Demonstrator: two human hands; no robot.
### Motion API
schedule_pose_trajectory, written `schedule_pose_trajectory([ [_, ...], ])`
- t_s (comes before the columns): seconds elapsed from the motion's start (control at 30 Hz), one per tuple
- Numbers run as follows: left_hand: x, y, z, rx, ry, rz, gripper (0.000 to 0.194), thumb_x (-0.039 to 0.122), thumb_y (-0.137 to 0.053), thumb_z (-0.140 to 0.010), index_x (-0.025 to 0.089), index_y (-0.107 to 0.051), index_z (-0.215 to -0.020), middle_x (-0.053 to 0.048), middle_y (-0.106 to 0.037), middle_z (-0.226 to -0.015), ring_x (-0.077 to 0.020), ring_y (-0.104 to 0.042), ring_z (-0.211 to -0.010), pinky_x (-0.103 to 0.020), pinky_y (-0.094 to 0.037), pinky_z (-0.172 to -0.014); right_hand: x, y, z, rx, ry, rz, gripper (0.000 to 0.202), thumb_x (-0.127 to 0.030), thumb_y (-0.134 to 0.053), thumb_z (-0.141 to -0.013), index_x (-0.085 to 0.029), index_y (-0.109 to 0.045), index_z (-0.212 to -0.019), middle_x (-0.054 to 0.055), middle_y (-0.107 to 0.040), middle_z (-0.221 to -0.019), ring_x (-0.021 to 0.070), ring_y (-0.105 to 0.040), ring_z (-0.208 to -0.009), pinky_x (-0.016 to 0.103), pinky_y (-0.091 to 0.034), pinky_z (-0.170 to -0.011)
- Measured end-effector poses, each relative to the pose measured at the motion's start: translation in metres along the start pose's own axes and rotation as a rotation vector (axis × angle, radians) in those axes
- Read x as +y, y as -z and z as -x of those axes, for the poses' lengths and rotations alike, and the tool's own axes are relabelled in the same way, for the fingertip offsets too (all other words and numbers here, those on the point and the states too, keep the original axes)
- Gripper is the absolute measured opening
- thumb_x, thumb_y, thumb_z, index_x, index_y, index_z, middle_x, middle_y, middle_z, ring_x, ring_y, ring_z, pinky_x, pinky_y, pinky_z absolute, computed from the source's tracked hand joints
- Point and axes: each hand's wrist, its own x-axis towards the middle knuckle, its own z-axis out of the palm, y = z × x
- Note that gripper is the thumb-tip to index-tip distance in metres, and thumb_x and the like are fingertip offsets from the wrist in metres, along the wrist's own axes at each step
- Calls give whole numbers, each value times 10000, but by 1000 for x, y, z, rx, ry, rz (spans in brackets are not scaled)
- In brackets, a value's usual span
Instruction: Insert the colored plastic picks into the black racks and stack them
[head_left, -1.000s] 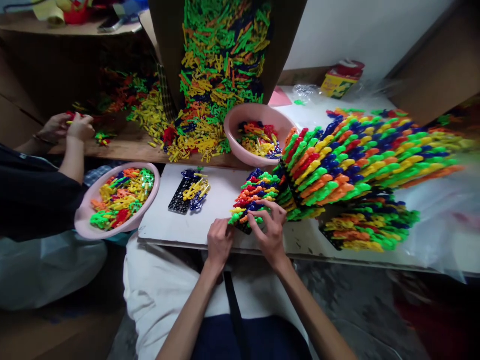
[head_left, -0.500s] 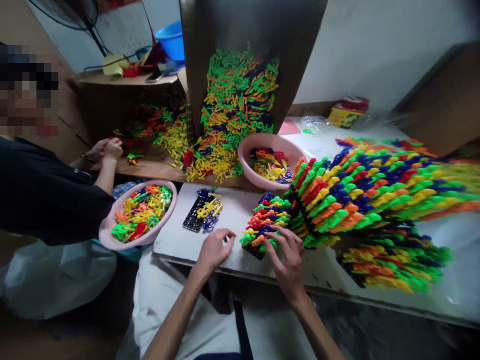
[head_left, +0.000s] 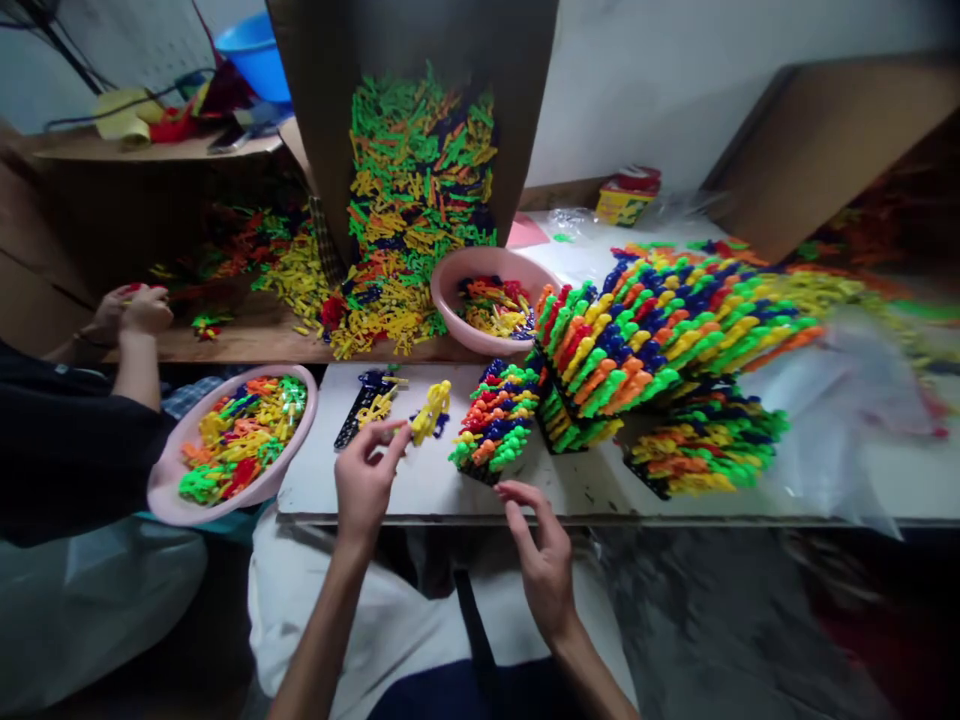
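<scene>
My left hand (head_left: 367, 480) is pinched on a yellow plastic figure (head_left: 433, 405), with a dark blue one against it, above the white table. Behind that hand lies a black tray with holes (head_left: 349, 425), partly covered by loose yellow and blue figures (head_left: 376, 405). My right hand (head_left: 540, 550) is beside the front corner of a second black tray (head_left: 480, 474); its thumb and forefinger are slightly apart, with nothing visible between them. Rows of red, blue, green, orange and yellow figures (head_left: 499, 415) stand packed in this second tray.
Filled trays of figures (head_left: 652, 340) are stacked at right. Pink basins (head_left: 161, 490) hold loose pieces, and a large heap (head_left: 420, 200) spills from a chute-like box at the back. A co-worker's hands (head_left: 142, 308) are at the left. A plastic bag (head_left: 832, 420) lies on the right.
The view has swung right. My left hand has picked up the yellow and blue figures. My right hand has drawn back from the packed figures to the tray's front edge.
</scene>
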Motion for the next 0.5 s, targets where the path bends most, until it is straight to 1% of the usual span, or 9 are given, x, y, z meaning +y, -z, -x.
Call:
schedule_pose_trajectory([
  [0.03,1,1,23,17,59,85,349,471,-666,-824,182,-713,-1014,-22,-689,-780,-133,-592,-635,-219,-455,-558,-2,-1,0,-40,-86,-69,261,-332,-525,-963,-258,-629,-1190,49,-678,-1155,209,-632,-1053,370,-507,-920],
  [0.1,-3,-6,63,33,173,187,345,458,-712,-789,178,-721,-991,-23,-694,-766,-124,-584,-607,-214,-463,-549,-5,-7,-2,-108,-208,-181,393,-384,-566,-940,-265,-556,-1315,70,-641,-1264,218,-641,-1082,360,-544,-904],
  [0.17,-15,-21,88,8,268,270,346,451,-733,-771,171,-717,-975,-41,-713,-809,-134,-611,-638,-216,-481,-558,-5,-16,-8,-136,-273,-268,485,-414,-610,-909,-271,-511,-1361,88,-578,-1361,232,-646,-1102,352,-583,-858],
  [0.2,-23,-29,94,3,304,312,352,451,-743,-760,165,-710,-963,-50,-719,-834,-142,-628,-667,-218,-492,-565,-3,-22,-11,-133,-297,-300,498,-421,-622,-898,-269,-507,-1357,95,-557,-1385,235,-651,-1100,347,-599,-834],
  [0.27,-40,-43,96,35,363,400,377,449,-765,-735,152,-688,-952,-61,-721,-876,-154,-654,-721,-218,-506,-577,1,-36,-15,-115,-320,-330,500,-419,-634,-886,-258,-508,-1343,108,-550,-1387,235,-658,-1097,344,-612,-824],
  [0.33,-52,-53,91,99,436,506,413,450,-777,-717,141,-664,-965,-59,-713,-876,-149,-661,-710,-210,-497,-552,6,-52,-13,-90,-307,-330,536,-398,-651,-874,-249,-488,-1363,117,-557,-1374,233,-653,-1112,354,-606,-865],
  [0.4,-58,-56,85,180,504,611,437,452,-777,-713,135,-642,-983,-55,-706,-874,-138,-664,-700,-204,-498,-555,10,-70,-4,-55,-303,-326,600,-378,-686,-847,-247,-460,-1387,118,-559,-1372,236,-638,-1141,366,-594,-903],
  [0.43,-59,-56,83,220,522,640,440,455,-774,-715,136,-635,-984,-51,-705,-875,-134,-668,-713,-206,-511,-584,11,-79,2,-39,-314,-324,594,-378,-696,-838,-241,-475,-1372,116,-580,-1345,238,-641,-1133,371,-591,-904],
  [0.5,-58,-51,83,282,514,642,429,456,-779,-713,141,-634,-967,-42,-707,-881,-129,-675,-767,-215,-536,-678,12,-94,14,-32,-355,-320,496,-399,-692,-838,-223,-551,-1280,102,-658,-1216,242,-666,-1065,376,-592,-881],
])
